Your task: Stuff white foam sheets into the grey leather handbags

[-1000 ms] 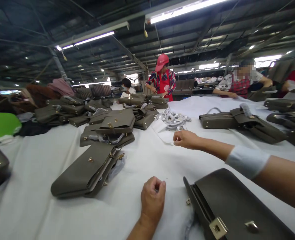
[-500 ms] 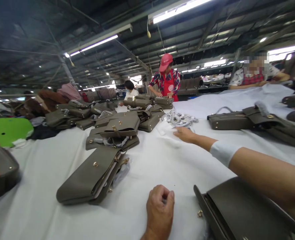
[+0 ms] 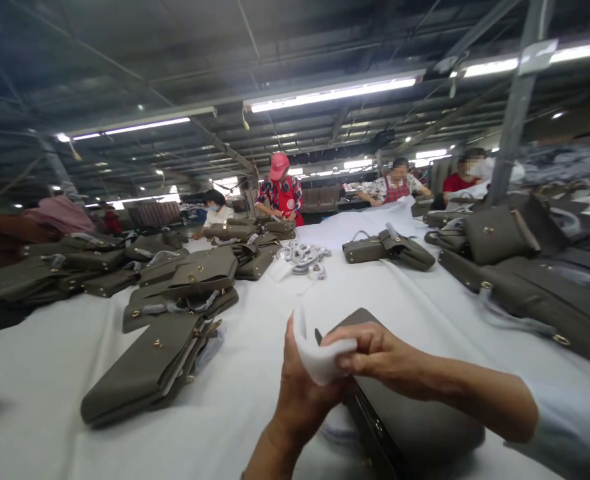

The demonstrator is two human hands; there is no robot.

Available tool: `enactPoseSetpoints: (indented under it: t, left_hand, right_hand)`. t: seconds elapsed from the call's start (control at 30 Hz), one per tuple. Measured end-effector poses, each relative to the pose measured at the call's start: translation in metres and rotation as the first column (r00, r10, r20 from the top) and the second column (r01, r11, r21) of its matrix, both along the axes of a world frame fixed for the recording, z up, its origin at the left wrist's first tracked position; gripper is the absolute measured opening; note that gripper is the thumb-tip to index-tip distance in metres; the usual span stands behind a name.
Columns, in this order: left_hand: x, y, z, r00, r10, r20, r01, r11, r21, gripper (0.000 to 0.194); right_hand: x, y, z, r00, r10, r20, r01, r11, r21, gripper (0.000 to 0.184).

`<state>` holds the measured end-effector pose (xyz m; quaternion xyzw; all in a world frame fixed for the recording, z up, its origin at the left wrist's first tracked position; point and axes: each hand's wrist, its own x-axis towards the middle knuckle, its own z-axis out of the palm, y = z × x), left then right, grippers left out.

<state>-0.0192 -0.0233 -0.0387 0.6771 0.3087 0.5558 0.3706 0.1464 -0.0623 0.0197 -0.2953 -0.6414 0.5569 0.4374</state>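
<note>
A small soft white sheet, which looks like thin foam, is bent into a curve between my two hands. My right hand pinches its right end between thumb and fingers. The other end lies along the palm and fingers of my left hand, which cups it from the left. Right under my hands is a dark olive handbag on the white-covered table; my hands hide part of it. To the left lies another olive handbag on its side, its flap parted and a gold clasp showing.
Several olive handbags are piled at the back left, and more at the right. A heap of wrapped grey straps lies mid-table. A person in a red cap and other people work across the table.
My right hand has come back from near the strap heap with the white sheet. My left hand has opened from a loose fist and taken the sheet's other end. The view has turned right.
</note>
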Motion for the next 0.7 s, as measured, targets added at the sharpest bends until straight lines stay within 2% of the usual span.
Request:
enactPoseSetpoints:
  t: [0.07,0.13,0.17,0.2,0.23,0.27,0.3,0.33,0.37,0.4,0.47,0.57,0.63,0.7]
  left_hand:
    - [0.002,-0.019,0.013,0.999,-0.048,0.015,0.048,0.999,-0.01,0.097]
    - [-0.003,-0.033,0.023,0.999,-0.052,-0.007,0.052,0.999,0.012,0.074]
    - [-0.007,-0.037,0.028,0.999,-0.036,-0.035,0.037,0.999,0.037,0.065]
    - [-0.012,-0.039,0.032,0.997,-0.008,-0.075,0.013,0.998,0.067,0.057]
    - [-0.017,-0.04,0.036,0.992,0.021,-0.127,-0.009,0.995,0.097,0.051]
    - [-0.023,-0.041,0.039,0.981,0.04,-0.191,-0.016,0.992,0.125,0.046]
    - [-0.028,-0.04,0.042,0.965,0.041,-0.257,-0.003,0.989,0.15,0.041]
    - [-0.032,-0.04,0.045,0.947,0.017,-0.32,0.037,0.986,0.163,0.037]
    - [-0.036,-0.04,0.047,0.925,-0.041,-0.378,0.107,0.982,0.155,0.033]
    - [-0.038,-0.04,0.048,0.899,-0.114,-0.424,0.185,0.974,0.131,0.03]
    - [-0.038,-0.043,0.049,0.856,-0.23,-0.463,0.297,0.952,0.075,0.025]
    - [-0.033,-0.049,0.043,0.835,-0.32,-0.448,0.365,0.931,0.016,0.018]
    - [-0.027,-0.052,0.036,0.834,-0.379,-0.402,0.409,0.913,-0.013,0.018]
    - [-0.022,-0.053,0.028,0.846,-0.414,-0.336,0.426,0.904,-0.041,0.026]
  right_hand:
    - [-0.004,-0.013,0.001,0.999,-0.002,-0.037,0.004,0.999,0.038,0.033]
    - [-0.005,-0.021,0.006,1.0,-0.009,0.0,0.009,0.995,0.096,0.032]
    - [-0.006,-0.025,0.01,0.997,-0.048,0.053,0.038,0.985,0.166,0.03]
    - [-0.006,-0.028,0.014,0.984,-0.137,0.115,0.099,0.953,0.286,0.028]
    - [-0.005,-0.031,0.019,0.947,-0.271,0.174,0.17,0.879,0.446,0.029]
    - [-0.005,-0.035,0.024,0.879,-0.424,0.216,0.213,0.756,0.619,0.033]
    - [-0.005,-0.039,0.029,0.795,-0.559,0.237,0.199,0.609,0.768,0.043]
    - [-0.005,-0.043,0.035,0.72,-0.642,0.264,0.119,0.489,0.864,0.055]
    - [-0.005,-0.047,0.039,0.668,-0.67,0.324,-0.001,0.435,0.9,0.068]
    - [-0.005,-0.051,0.043,0.629,-0.655,0.419,-0.125,0.447,0.886,0.077]
    - [-0.006,-0.058,0.046,0.582,-0.583,0.567,-0.26,0.527,0.809,0.08]
    - [-0.006,-0.063,0.039,0.587,-0.512,0.628,-0.24,0.63,0.738,0.056]
    - [-0.001,-0.066,0.029,0.616,-0.469,0.633,-0.227,0.663,0.713,0.038]
    - [0.013,-0.071,0.015,0.623,-0.478,0.619,-0.168,0.691,0.703,0.026]
